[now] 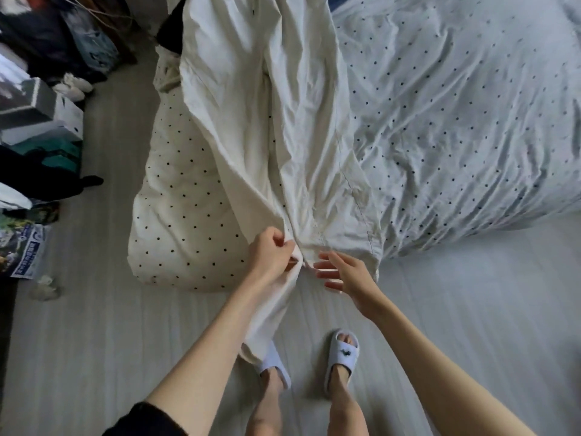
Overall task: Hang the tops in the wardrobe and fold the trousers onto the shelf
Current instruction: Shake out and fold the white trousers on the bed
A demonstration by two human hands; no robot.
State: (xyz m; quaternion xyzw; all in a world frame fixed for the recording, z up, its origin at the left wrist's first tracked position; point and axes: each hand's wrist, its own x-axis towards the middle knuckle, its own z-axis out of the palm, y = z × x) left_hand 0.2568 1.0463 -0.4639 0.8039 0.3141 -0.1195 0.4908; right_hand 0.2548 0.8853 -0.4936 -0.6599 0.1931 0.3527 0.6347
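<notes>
A pair of cream-white trousers [251,99] lies lengthwise across the bed corner, its near end hanging over the edge down to my feet. My left hand [272,253] pinches the cloth at that near end, fingers curled round a fold. My right hand [341,270] hovers just to the right of it, fingers spread and straight, fingertips close to the cloth and holding nothing. No wardrobe or shelf shows in this view.
The bed carries a polka-dot duvet [456,121] and a dotted pillow [182,215] at its corner. Boxes [41,114], bags and dark clothes crowd the left wall. Crumpled tissue [44,286] lies on the pale floor. My slippered feet [341,357] stand below the hands.
</notes>
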